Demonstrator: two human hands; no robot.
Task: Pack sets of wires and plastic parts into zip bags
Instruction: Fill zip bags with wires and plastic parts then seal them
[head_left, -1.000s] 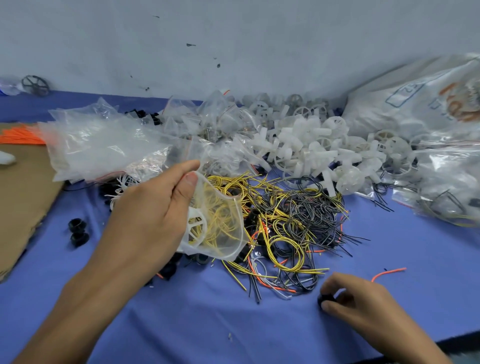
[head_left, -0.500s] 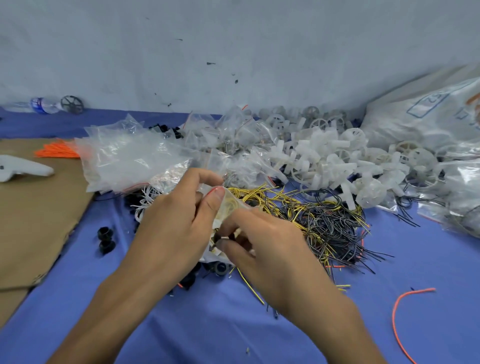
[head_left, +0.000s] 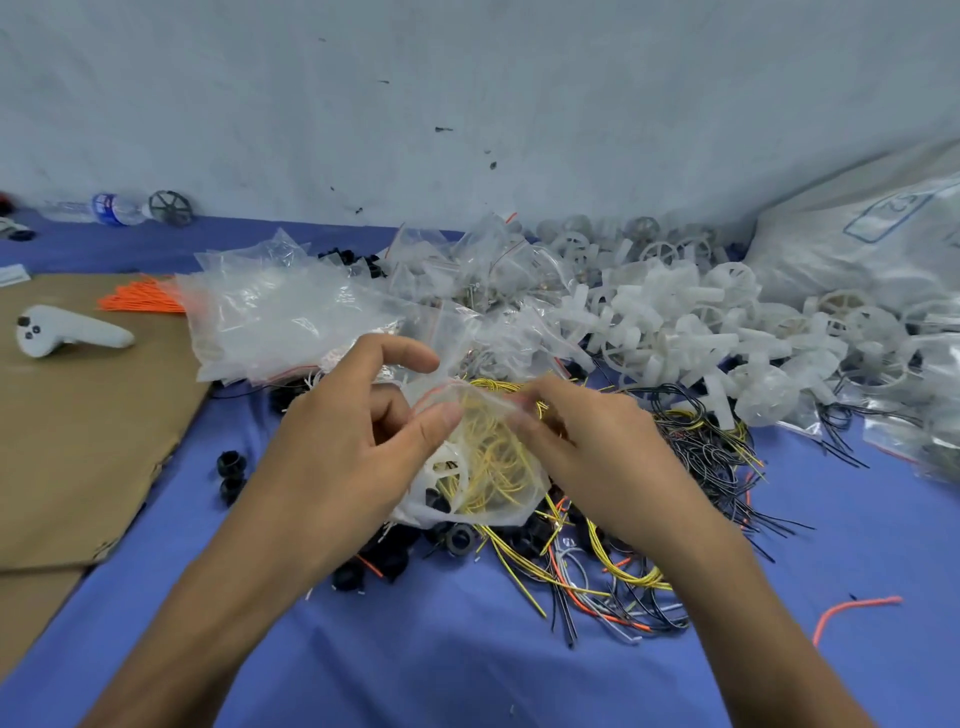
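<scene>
Both hands hold one bag (head_left: 493, 488) over the middle of the table. The left hand (head_left: 353, 452) pinches its mouth with the thumb on the near film, and the fingers behind are partly hidden. The right hand (head_left: 602, 457) grips the other side, its fingertips blurred behind the plastic. Inside, hazy through the film, are yellow wires (head_left: 493, 457) and a white part (head_left: 441, 467). From the bag, a wire pile (head_left: 701, 452) lies at 4 o'clock, partly covered by the right wrist. Black rings (head_left: 395, 551) at 6 are partly under the bag. A sack (head_left: 857, 244) at 2 is cut off.
</scene>
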